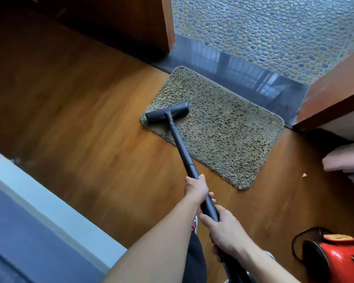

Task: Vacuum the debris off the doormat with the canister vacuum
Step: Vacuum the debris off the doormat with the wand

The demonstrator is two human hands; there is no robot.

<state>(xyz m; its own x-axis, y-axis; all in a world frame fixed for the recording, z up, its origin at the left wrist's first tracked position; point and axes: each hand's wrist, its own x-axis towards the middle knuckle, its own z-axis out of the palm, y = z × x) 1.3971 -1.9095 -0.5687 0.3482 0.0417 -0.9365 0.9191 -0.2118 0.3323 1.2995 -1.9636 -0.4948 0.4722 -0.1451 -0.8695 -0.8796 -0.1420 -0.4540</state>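
Observation:
A shaggy olive-brown doormat [223,127] lies on the wooden floor before a dark door sill. The black floor nozzle [166,113] of the vacuum rests flat on the mat's near-left corner. Its black wand [182,148] slants back toward me. My left hand [196,190] grips the wand higher up, and my right hand [225,229] grips it just behind, near the hose end. The red canister vacuum [335,256] stands on the floor at the lower right. Small pale specks dot the mat beside the nozzle.
A dark sill [253,78] and pebble-patterned ground [274,27] lie beyond the mat. Wooden door panels [335,88] flank the opening. A pale crumb [304,175] lies on the floor right of the mat. A pale folded cloth [347,160] sits at the right edge. A grey-blue ledge [39,201] runs along the left.

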